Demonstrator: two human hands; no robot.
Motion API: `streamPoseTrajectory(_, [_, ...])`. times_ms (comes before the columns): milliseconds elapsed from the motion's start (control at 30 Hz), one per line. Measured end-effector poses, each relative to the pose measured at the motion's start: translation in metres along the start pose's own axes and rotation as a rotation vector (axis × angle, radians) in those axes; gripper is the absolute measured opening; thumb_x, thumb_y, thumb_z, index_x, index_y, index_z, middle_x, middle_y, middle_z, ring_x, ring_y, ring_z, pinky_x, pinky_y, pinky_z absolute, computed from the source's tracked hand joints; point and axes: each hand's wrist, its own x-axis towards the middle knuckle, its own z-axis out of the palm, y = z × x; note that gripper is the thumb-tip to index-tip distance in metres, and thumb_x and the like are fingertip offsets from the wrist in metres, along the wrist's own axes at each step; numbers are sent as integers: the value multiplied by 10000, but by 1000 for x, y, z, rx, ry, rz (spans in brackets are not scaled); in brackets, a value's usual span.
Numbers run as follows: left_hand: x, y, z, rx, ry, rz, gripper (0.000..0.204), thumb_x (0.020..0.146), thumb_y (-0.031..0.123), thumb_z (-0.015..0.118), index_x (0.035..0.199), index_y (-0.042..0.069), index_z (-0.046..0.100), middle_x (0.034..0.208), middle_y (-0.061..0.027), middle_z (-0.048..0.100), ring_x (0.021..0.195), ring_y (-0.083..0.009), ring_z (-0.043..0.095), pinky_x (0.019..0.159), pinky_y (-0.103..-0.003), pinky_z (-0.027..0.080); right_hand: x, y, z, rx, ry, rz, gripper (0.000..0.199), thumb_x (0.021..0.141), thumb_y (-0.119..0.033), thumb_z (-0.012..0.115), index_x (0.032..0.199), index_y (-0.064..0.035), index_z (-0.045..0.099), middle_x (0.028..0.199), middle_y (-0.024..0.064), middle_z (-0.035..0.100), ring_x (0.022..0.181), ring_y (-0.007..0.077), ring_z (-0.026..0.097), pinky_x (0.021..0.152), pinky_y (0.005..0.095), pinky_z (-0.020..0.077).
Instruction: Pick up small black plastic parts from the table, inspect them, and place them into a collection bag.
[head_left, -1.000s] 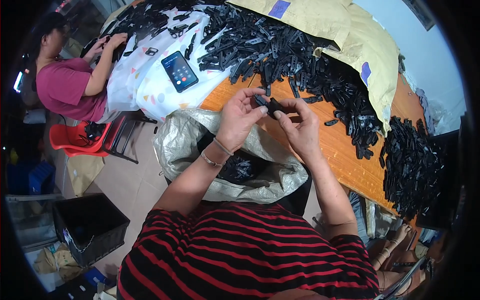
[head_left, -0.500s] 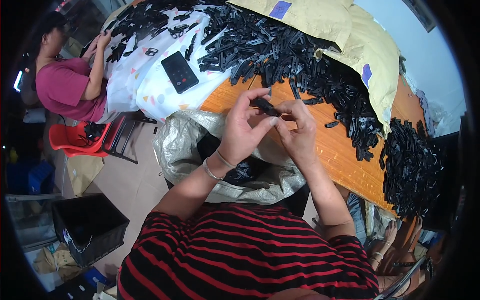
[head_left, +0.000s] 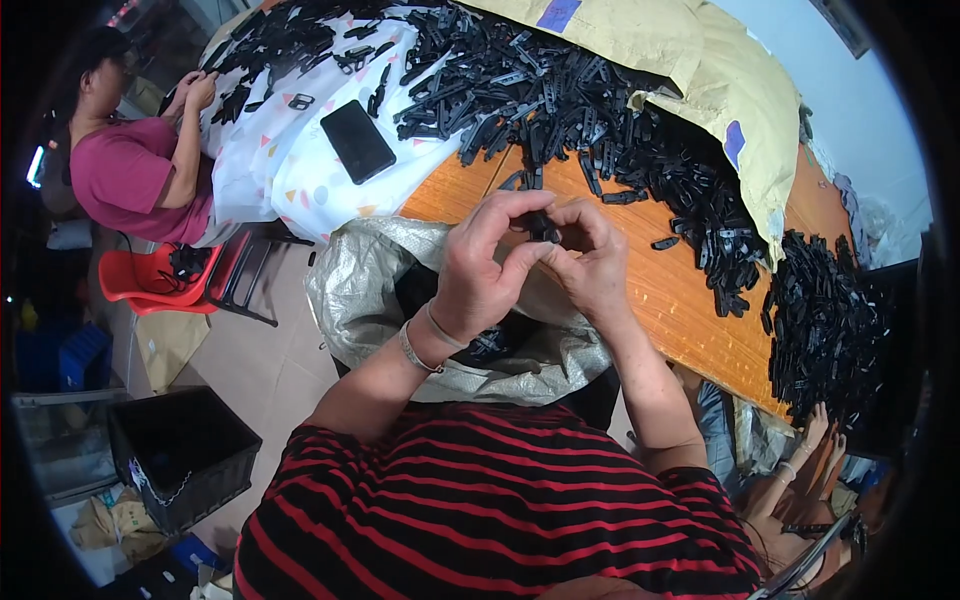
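- Head view, centre of the frame: left hand (head_left: 480, 270) and right hand (head_left: 590, 265) meet, fingers curled shut on one small black plastic piece (head_left: 545, 228), mostly hidden between them.
- Below them, the open woven sack (head_left: 370, 290); above, the pile of black pieces (head_left: 560, 100) on the orange table (head_left: 690, 300).
- Best to keep the pinch on the ends, above the sack.
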Motion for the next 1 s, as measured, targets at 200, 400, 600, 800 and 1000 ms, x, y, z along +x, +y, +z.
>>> streamPoseTrajectory(200, [-5,-7,2,-46,79,22,381,767,-61,676,1135,1,594,1026,-126,652,892,-227,669,791,-305,529,1,1,2,15,-43,-46,340,763,-134,819,949,8,572,905,30,584,824,75,570,734,220,486])
streamPoseTrajectory(400, [-10,-8,-2,-315,85,-186,267,845,-32,639,1106,-26,586,1027,-80,662,893,-140,649,791,-271,520,1,-9,10,-36,-18,108,341,751,-152,829,939,-12,582,856,9,597,754,81,573,688,236,500])
streamPoseTrajectory(600, [-35,-11,-43,-438,-101,-522,164,882,-1,626,1045,-15,616,947,-33,666,844,-56,608,737,-204,495,-13,-23,6,-264,-409,100,338,757,-227,824,933,-25,618,768,20,610,708,82,590,612,262,477])
streamPoseTrajectory(800, [-45,-14,-69,287,-219,-289,119,802,51,695,905,6,658,799,-120,630,705,-275,618,653,-324,500,3,25,-66,-477,-66,162,154,834,-132,721,867,4,656,771,84,641,689,149,623,617,294,491])
streamPoseTrajectory(1000, [0,-45,-39,497,-81,-148,135,816,88,694,912,0,659,837,-141,623,776,-272,633,677,-349,504,33,47,-96,-975,52,-18,172,796,-82,682,964,-50,672,934,154,595,778,358,632,692,413,511])
